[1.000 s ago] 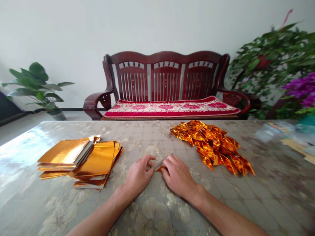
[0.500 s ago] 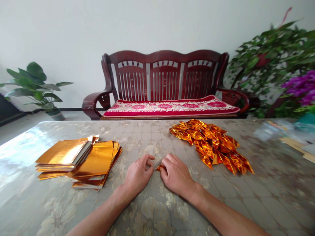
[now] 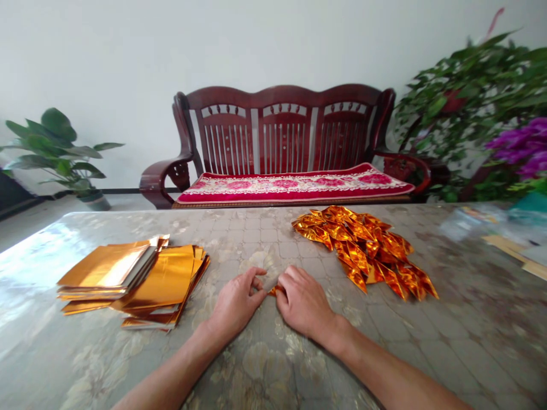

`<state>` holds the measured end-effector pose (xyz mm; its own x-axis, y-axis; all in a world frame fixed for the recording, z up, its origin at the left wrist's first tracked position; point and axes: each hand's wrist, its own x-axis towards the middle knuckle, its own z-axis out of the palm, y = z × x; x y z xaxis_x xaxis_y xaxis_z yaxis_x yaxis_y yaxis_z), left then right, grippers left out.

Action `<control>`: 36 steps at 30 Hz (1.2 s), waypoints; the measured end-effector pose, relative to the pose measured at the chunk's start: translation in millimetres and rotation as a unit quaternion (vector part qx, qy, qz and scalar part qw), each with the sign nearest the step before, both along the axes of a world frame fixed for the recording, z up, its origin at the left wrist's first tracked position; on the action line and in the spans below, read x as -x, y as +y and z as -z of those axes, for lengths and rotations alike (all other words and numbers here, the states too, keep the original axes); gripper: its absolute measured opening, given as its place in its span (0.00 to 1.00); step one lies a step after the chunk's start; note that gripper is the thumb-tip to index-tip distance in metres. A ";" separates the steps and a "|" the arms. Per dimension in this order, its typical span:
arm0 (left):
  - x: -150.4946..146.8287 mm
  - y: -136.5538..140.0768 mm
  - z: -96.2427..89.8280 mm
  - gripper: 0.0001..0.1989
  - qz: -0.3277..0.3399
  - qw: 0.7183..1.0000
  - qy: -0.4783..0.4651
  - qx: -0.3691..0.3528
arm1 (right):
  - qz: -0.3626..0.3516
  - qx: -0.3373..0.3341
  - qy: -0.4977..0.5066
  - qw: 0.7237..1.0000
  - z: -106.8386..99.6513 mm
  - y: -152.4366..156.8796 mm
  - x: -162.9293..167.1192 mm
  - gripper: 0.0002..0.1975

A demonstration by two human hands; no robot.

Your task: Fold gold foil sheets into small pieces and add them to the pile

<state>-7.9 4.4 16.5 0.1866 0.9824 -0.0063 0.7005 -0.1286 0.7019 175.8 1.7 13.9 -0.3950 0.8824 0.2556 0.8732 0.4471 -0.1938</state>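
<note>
A small folded piece of gold foil paper (image 3: 273,291) lies low at the table, between my two hands. Its orange-gold edge and a bit of greyish underside show; the rest is hidden under my fingers. My right hand (image 3: 304,300) is closed over its right part, with the fingers curled down. My left hand (image 3: 239,299) has its thumb at the paper's left tip and the other fingers bent, the index finger raised above. To the left lies a stack of flat gold foil sheets (image 3: 166,279). On the right is a heap of folded gold foil pieces (image 3: 359,245).
The table (image 3: 256,364) has a patterned, glossy cover. Clear plastic bags (image 3: 470,222) and tan card pieces (image 3: 508,249) lie at its right edge. Behind stands a dark red wooden bench (image 3: 284,136) with a floral seat cover (image 3: 290,185). Potted plants (image 3: 64,148) flank it.
My left thumb has shifted slightly against the paper's tip, and the fold shows a little more orange. The whole view has drifted slightly; the stack and heap keep their places.
</note>
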 end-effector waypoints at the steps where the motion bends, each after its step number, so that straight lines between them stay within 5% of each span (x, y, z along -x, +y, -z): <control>1: -0.4 0.1 -0.3 0.17 -0.003 1.000 0.004 0.001 | 0.000 0.001 0.000 1.000 0.0 0.0 -0.1 0.04; 36: -8.5 -4.3 -7.5 0.20 -0.049 0.996 0.069 -0.007 | 0.040 -0.002 0.041 0.998 0.9 5.9 -3.1 0.07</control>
<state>0.6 0.1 24.0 0.0879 0.9960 -0.0125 0.8005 -0.0632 0.5960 178.9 7.7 13.0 -0.3012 0.9092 0.2874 0.8873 0.3776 -0.2649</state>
